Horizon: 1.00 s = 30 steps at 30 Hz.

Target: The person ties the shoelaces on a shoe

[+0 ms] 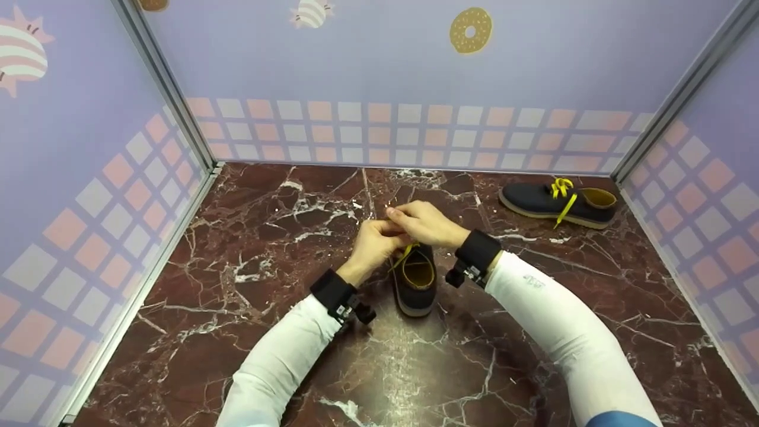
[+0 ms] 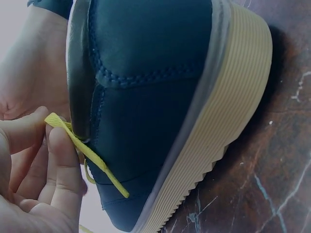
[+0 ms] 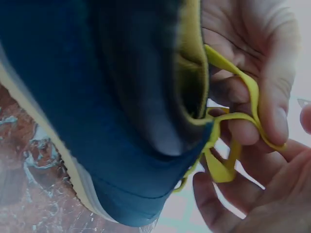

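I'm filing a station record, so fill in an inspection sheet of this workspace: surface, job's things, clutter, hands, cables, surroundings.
Surface: dark red, marble-patterned, white veins
Job's things: dark shoe, toe pointing away from the person; second shoe, right rear, yellow-laced
Clutter: nothing seen
Left hand: pinches the near shoe's yellow lace
Right hand: beside the left; whether it holds lace is unclear
Cables: nothing seen
Surroundings: lilac panels with pink and white squares, grey corner strips

Upper (image 2: 150,111): smooth, matt, leather-like. Sole (image 2: 243,63): ribbed, matt, rubber-like. Lace (image 2: 99,160): flat woven cloth. Floor (image 1: 385,379) shows a smooth, glossy, marble-like finish. Post (image 1: 168,83) is dull metal; wall (image 1: 385,53), smooth. Sleeve (image 1: 551,314) is matt, creased cloth.
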Motion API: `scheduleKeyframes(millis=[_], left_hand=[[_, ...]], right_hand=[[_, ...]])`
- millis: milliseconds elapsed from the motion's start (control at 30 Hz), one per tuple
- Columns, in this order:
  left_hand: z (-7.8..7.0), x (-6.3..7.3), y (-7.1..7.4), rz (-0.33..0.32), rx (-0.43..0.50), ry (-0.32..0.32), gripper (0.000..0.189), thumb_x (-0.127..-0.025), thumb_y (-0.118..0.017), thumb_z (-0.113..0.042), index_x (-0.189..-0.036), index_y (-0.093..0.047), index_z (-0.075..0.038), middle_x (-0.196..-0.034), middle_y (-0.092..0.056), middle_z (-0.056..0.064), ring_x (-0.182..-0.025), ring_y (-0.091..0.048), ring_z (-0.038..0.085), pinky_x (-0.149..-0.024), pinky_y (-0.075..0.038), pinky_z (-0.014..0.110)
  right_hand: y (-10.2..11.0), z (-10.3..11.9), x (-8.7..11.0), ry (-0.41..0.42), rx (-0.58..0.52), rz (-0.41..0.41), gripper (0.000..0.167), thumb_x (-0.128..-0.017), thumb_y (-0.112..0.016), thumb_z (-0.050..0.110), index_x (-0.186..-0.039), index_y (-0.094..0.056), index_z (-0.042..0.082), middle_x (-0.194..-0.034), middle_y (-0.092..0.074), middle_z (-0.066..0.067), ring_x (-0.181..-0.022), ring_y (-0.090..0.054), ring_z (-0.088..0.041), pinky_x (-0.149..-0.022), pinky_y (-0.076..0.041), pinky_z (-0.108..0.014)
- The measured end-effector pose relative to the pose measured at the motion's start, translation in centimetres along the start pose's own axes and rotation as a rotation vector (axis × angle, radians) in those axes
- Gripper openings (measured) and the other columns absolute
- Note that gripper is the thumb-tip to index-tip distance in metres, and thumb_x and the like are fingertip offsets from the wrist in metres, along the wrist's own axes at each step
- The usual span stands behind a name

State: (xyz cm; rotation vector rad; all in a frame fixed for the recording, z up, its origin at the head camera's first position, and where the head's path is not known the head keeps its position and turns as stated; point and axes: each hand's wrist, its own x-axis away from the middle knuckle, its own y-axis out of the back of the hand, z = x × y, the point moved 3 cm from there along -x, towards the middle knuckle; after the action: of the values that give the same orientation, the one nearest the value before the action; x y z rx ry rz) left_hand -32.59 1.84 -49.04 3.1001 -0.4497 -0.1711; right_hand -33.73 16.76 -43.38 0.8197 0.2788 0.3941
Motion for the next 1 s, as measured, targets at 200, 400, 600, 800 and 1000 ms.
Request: scheduleKeyframes(millis=[200, 400, 600, 800, 1000], left_hand=[[0.1, 0.0, -0.1, 0.006, 0.012, 0.007, 0.019, -0.090, -0.085, 0.000, -0.107, -0.086, 0.008, -0.076, -0.081, -0.004, -0.054, -0.066, 0.004, -0.055, -0.059, 0.020], [0.0, 0.0, -0.2, 0.026, 0.004, -0.008, 0.019, -0.092, -0.089, -0.005, -0.110, -0.087, 0.002, -0.079, -0.083, -0.004, -0.059, -0.069, 0.005, -0.057, -0.061, 0.021], [-0.2, -0.2, -0.2, 0.022, -0.032, -0.047, 0.019, -0.092, -0.089, -0.006, -0.107, -0.086, 0.005, -0.086, -0.086, 0.004, -0.062, -0.071, 0.004, -0.057, -0.061, 0.021], [-0.6, -0.3, -0.1, 0.016, -0.097, -0.099, 0.014, -0.093, -0.091, -0.008, -0.099, -0.084, 0.003, -0.090, -0.087, 0.017, -0.063, -0.073, 0.005, -0.057, -0.061, 0.022], [-1.1, -0.5, 0.1, 0.032, -0.218, -0.175, 0.008, -0.094, -0.089, -0.009, -0.094, -0.085, -0.002, -0.088, -0.086, 0.015, -0.060, -0.068, 0.008, -0.057, -0.056, 0.019]], right_hand=[[0.0, -0.5, 0.6, -0.043, 0.008, 0.035, 0.060, -0.120, -0.042, 0.045, -0.109, -0.086, 0.006, -0.094, -0.080, -0.013, -0.080, -0.065, -0.019, -0.080, -0.051, -0.032], [0.9, -0.9, 1.1, -0.001, 0.024, -0.013, 0.048, -0.118, -0.049, 0.039, -0.114, -0.085, 0.008, -0.103, -0.083, -0.015, -0.085, -0.070, -0.021, -0.080, -0.052, -0.033], [2.5, -1.1, 2.0, 0.027, 0.021, -0.137, 0.028, -0.108, -0.069, 0.030, -0.105, -0.088, 0.010, -0.088, -0.083, -0.008, -0.067, -0.060, -0.010, -0.065, -0.045, -0.027], [3.1, -2.1, 2.8, 0.012, -0.012, -0.097, 0.022, -0.101, -0.079, 0.028, -0.093, -0.089, 0.011, -0.076, -0.082, -0.008, -0.057, -0.059, -0.002, -0.056, -0.045, -0.019], [3.0, -2.7, 3.2, 0.008, -0.102, -0.002, 0.018, -0.103, -0.078, 0.018, -0.101, -0.089, 0.004, -0.090, -0.086, -0.020, -0.062, -0.070, 0.002, -0.059, -0.056, -0.016]])
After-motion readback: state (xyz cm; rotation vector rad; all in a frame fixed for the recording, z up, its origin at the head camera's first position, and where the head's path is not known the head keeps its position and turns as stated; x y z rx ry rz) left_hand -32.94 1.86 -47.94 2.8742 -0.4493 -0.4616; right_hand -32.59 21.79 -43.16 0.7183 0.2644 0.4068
